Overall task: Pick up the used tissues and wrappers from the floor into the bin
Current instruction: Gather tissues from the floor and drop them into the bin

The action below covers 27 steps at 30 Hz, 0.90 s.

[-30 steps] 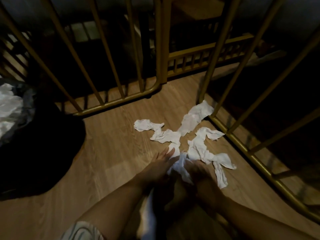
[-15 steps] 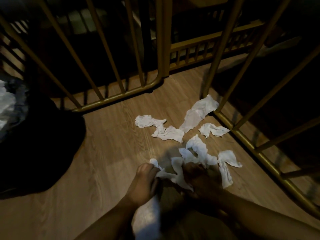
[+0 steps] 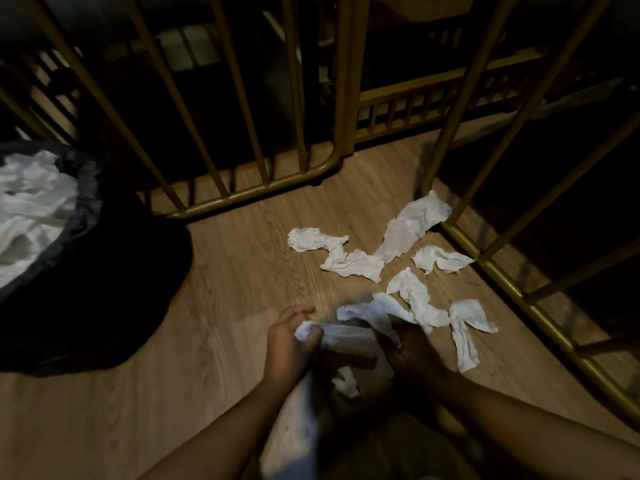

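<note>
left hand [image 3: 291, 344] – now gripping tissue [image 3: 349, 336] | right hand [image 3: 412, 351] – still holding

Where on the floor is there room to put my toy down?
Bare wooden floor lies between the black bin bag and the left hand. It is crowded by the gold metal railing, where crumpled white tissues lie.

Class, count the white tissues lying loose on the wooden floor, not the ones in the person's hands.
5, perhaps more under the hands: one far left, one beside it, one by the railing post, one right of centre, one nearest right.
</note>
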### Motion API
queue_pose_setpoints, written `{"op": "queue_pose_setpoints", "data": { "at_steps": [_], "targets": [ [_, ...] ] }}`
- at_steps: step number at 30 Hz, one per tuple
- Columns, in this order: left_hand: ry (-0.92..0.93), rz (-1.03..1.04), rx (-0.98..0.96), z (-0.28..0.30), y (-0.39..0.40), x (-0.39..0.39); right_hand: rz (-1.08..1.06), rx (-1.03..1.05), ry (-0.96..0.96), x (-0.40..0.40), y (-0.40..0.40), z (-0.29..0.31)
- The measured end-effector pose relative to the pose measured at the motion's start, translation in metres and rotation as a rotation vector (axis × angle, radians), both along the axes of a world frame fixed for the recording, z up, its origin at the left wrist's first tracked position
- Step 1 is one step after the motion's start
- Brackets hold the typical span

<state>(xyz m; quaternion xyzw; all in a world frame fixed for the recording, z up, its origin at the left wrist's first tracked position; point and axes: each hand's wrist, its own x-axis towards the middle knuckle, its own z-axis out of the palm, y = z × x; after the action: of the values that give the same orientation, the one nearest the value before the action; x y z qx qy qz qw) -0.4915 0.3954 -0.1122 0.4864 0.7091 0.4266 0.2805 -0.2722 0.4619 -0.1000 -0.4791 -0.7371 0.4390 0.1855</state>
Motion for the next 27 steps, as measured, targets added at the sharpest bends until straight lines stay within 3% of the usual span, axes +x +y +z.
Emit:
{"op": "queue_pose_setpoints", "data": {
  "at_steps": [3, 8, 12, 15, 17, 20, 23, 25, 27],
  "targets": [
    [-0.209, 0.247, -0.059, 0.009, -0.001, -0.001, -0.048, 0.015, 0.003, 0.001, 0.001, 0.001],
    [-0.132, 0.309, 0.040, 0.009, -0.013, -0.019, -0.015, 0.239, 0.059, 0.012, 0.012, 0.002],
    [-0.158, 0.143, 0.106, 0.010, -0.025, -0.023, -0.120, 0.221, 0.122, 0.010, 0.017, 0.011],
    [-0.014, -0.063, 0.049, 0.013, -0.029, -0.018, -0.183, 0.126, 0.084, 0.008, 0.018, 0.019],
    [0.175, -0.233, 0.085, 0.011, -0.033, -0.009, -0.177, 0.125, -0.062, 0.007, 0.021, 0.019],
    [0.290, -0.461, 0.064, 0.006, -0.044, 0.013, 0.059, 0.224, -0.367, 0.007, 0.023, 0.008],
    [0.396, -0.557, 0.100, -0.008, -0.056, 0.028, 0.220, 0.314, -0.457, 0.005, 0.017, -0.001],
    [0.324, -0.576, 0.069, -0.023, -0.067, 0.031, 0.235, 0.248, -0.463, 0.002, 0.006, -0.003],
    [0.263, -0.443, 0.086, -0.033, -0.077, 0.034, 0.229, 0.143, -0.381, 0.002, -0.008, 0.000]
  ]
}}
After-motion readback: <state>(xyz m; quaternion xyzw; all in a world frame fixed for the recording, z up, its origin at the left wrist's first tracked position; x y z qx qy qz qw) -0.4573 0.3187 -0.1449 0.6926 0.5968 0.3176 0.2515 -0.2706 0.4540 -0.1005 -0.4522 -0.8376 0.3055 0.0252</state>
